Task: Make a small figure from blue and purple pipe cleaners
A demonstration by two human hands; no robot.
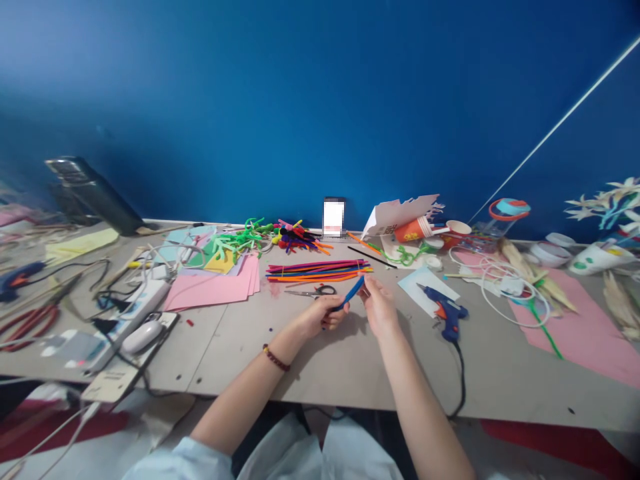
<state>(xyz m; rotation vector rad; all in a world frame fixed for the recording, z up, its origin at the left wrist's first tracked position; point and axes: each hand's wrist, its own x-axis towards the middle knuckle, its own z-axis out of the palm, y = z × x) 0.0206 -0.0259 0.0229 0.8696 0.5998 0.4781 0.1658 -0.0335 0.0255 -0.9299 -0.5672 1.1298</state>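
Both hands are on a short blue fuzzy strip [354, 292] that looks like pipe cleaner, held slanted above the table. My left hand [326, 315] is closed round its lower end. Around the upper end, the fingers of my right hand [380, 305] are pinched. Whether it is one strand or several pressed together is hard to tell. Just beyond the hands lies a row of long pipe cleaners [317, 271] in purple, red, blue and orange. Scissors [313, 293] with dark handles rest between that row and my left hand.
A blue glue gun [450, 313] lies on the right by pale blue paper [413, 288], its cord trailing off the front edge. Pink paper [210, 287], a power strip [135, 320] and a mouse [142, 337] occupy the left. A phone [334, 217] leans against the wall.
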